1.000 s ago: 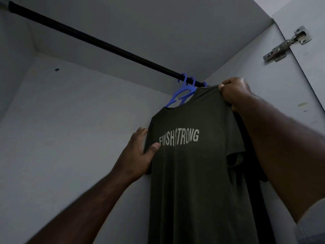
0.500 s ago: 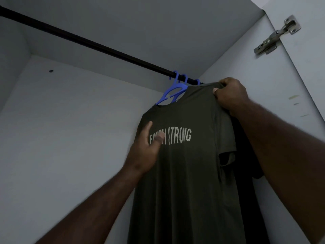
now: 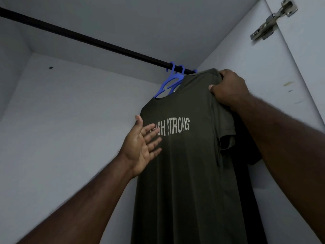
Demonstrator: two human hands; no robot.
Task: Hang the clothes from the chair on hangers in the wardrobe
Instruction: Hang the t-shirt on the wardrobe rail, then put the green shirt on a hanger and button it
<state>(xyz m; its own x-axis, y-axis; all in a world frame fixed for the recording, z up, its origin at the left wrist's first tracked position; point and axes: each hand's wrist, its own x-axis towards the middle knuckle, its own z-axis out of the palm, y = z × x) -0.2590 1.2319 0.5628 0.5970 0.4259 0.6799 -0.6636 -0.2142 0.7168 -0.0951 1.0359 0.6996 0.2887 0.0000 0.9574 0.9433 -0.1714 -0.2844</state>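
My left hand (image 3: 140, 147) is nearest, palm turned up and fingers spread straight, their tips just brushing the chest print of the olive T-shirt (image 3: 184, 173). Half a second ago that hand lay curled against the fabric over the first letters; now it has opened and slid off toward the left edge of the shirt, so most of the lettering shows again. A second ago it pinched the shirt's left side with the thumb on the front.

Higher up, my right hand (image 3: 228, 88) still grips the shirt's shoulder, fingers curled over the bunched cloth, just as in both earlier moments.

The shirt hangs full length at the right end of the wardrobe, in front of a darker garment (image 3: 246, 155). Blue hangers (image 3: 169, 83) hook over the black rail (image 3: 88, 38) beyond. A metal hinge (image 3: 274, 20) sits on the wardrobe door (image 3: 307, 50) at upper right.
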